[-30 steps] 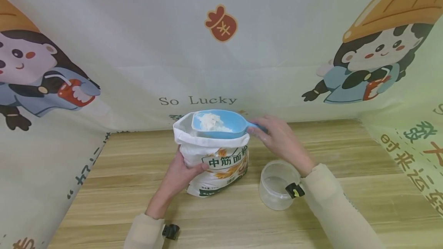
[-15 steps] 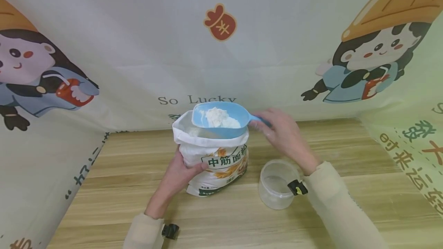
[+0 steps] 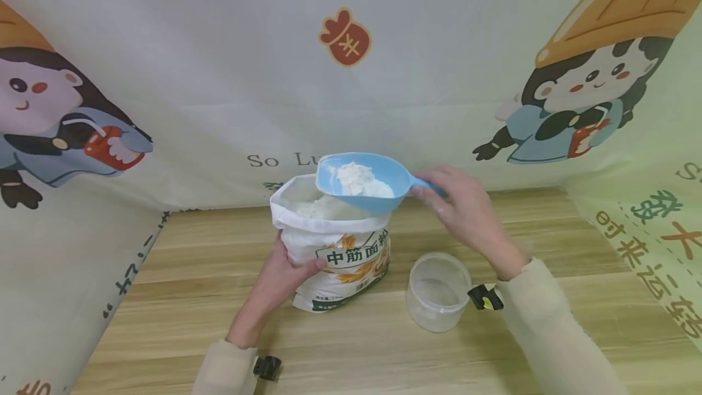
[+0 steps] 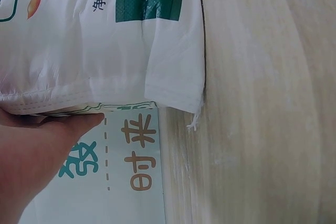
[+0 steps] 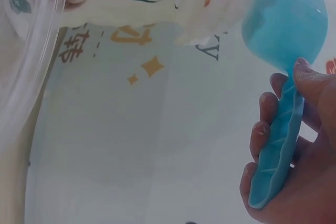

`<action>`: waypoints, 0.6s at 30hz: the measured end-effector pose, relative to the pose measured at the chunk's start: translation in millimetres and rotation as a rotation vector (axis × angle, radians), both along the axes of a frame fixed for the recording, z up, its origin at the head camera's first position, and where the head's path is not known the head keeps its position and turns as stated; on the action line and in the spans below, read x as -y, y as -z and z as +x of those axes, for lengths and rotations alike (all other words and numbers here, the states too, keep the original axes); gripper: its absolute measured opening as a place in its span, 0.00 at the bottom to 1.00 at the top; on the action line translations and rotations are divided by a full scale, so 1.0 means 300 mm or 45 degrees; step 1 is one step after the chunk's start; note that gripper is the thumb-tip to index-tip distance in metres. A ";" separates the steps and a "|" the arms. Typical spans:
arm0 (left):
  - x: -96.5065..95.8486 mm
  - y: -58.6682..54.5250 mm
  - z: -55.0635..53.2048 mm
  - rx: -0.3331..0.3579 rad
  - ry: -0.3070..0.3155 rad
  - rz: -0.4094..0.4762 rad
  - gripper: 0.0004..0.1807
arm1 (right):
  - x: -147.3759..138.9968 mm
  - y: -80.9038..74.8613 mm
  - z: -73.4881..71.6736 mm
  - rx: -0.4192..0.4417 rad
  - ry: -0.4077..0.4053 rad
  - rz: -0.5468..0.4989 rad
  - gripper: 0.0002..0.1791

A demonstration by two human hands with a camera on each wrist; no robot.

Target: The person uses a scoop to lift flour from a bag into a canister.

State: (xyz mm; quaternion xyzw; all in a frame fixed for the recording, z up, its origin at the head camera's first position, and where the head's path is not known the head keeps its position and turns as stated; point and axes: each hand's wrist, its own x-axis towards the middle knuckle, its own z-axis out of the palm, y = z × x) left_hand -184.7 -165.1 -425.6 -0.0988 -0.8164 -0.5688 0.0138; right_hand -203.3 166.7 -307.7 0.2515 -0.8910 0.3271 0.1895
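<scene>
A blue scoop [image 3: 384,203] carries a heap of white flour [image 3: 359,180] over the right side of a flour bag's open mouth. My right hand [image 3: 463,203] grips its handle, the fingers curled round it in the right wrist view, with white powder on the fingertips. The white flour bag [image 3: 307,288] stands upright, its top edge folded outward, and more flour shows inside. My left hand [image 3: 282,279] holds the bag's left side, thumb across the printed front. In the left wrist view part of that hand [image 4: 47,150] shows at the bag's edge; its other fingers are hidden.
A clear round plastic tub [image 3: 439,297] without a lid stands on the wooden table [image 3: 340,358], right of the bag and below my right forearm. A printed cloth backdrop [image 3: 439,78] rises behind the table and along both sides.
My right hand has lifted the loaded scoop up and to the right, uncovering more of the bag's mouth. My left hand keeps its hold on the bag.
</scene>
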 end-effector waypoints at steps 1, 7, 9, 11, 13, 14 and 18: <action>0.000 0.000 -0.001 0.000 0.003 0.003 0.49 | -0.007 -0.002 0.004 0.001 0.005 -0.001 0.16; -0.004 0.002 0.000 0.004 0.008 0.015 0.49 | -0.051 -0.007 0.027 0.015 0.042 -0.017 0.16; -0.005 0.002 0.001 0.004 0.009 0.017 0.49 | -0.066 -0.007 0.034 0.000 0.042 -0.024 0.15; -0.005 0.003 0.002 0.004 0.006 0.017 0.50 | -0.082 -0.006 0.040 -0.027 0.041 -0.030 0.14; -0.004 0.005 0.002 0.002 -0.002 0.007 0.50 | -0.099 -0.005 0.048 -0.054 0.043 -0.037 0.13; -0.004 0.006 0.001 0.000 -0.001 0.006 0.50 | -0.108 -0.004 0.052 -0.069 0.046 -0.038 0.13; -0.002 0.006 0.001 -0.010 0.004 0.018 0.50 | -0.149 0.003 0.065 -0.108 0.058 -0.037 0.13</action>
